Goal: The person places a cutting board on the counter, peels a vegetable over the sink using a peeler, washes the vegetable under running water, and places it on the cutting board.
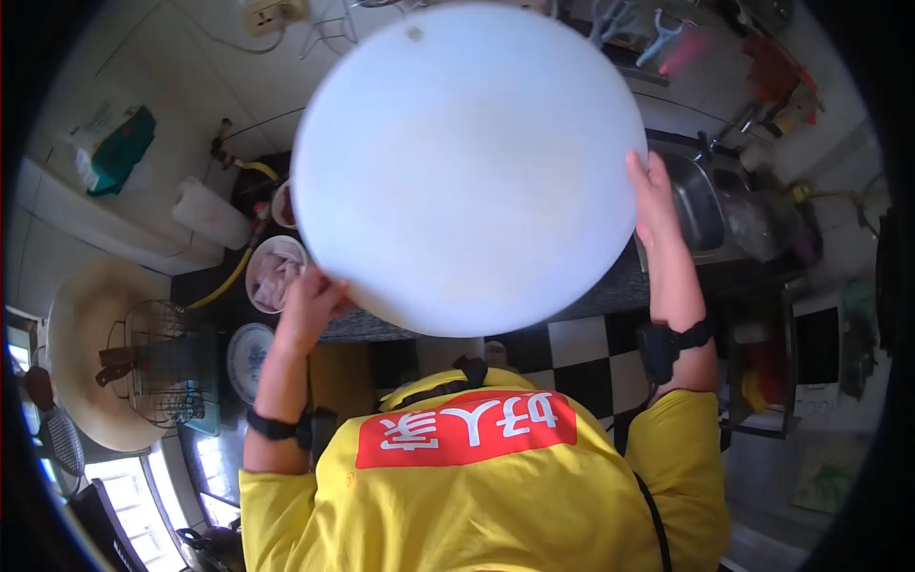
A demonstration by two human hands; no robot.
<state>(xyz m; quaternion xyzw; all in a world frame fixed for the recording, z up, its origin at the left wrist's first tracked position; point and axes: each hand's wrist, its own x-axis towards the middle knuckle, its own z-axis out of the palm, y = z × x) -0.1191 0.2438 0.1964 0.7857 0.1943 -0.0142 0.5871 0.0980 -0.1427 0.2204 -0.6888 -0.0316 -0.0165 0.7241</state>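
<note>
A large round white board [467,172], which looks like a plastic chopping board, is held up in front of me and fills the upper middle of the head view. Faint yellowish stains mark its middle. My left hand [316,303] is closed on its lower left rim, and my right hand [652,198] grips its right edge. Most of the fingers are hidden behind the board. Near my left hand stands a white bowl [276,275] with pale pieces, perhaps raw meat, and a patterned plate [252,360] lies below it.
A steel sink [698,205] is at the right, beyond my right forearm. On the left are a paper roll [212,212], a yellow hose [227,281] and a wire basket [167,357]. A dark counter edge [610,297] runs under the board, above a checkered floor [581,351].
</note>
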